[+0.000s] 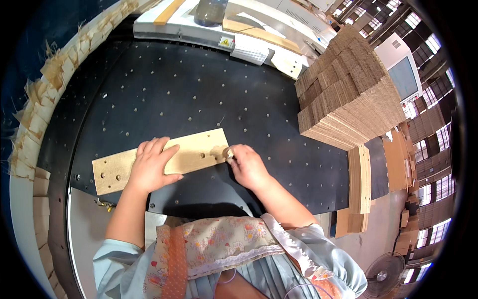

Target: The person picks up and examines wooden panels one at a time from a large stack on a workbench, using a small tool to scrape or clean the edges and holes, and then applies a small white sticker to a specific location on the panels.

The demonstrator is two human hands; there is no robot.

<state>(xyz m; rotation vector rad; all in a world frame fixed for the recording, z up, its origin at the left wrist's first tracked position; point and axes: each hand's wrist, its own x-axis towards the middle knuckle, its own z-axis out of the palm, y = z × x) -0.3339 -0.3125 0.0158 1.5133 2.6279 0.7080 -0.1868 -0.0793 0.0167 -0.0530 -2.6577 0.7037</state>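
A pale wooden board (191, 147) with several drilled holes lies slightly aslant near the front edge of the black table. Across its middle, my left hand (152, 167) rests flat with its fingers and thumb spread. At the board's right end, my right hand (247, 167) is closed in a pinch. Between thumb and fingers shows a small pale piece (230, 154), too small to tell what it is. A shadow falls on the board beside it.
The black table (199, 94) is dotted with small round studs. Tall stacks of brown sheets (343, 94) stand at the right, near more drilled boards (359, 179). A white machine beam (174, 32) runs along the back, bearing a dark translucent container (210, 12). A fan (383, 274) stands lower right.
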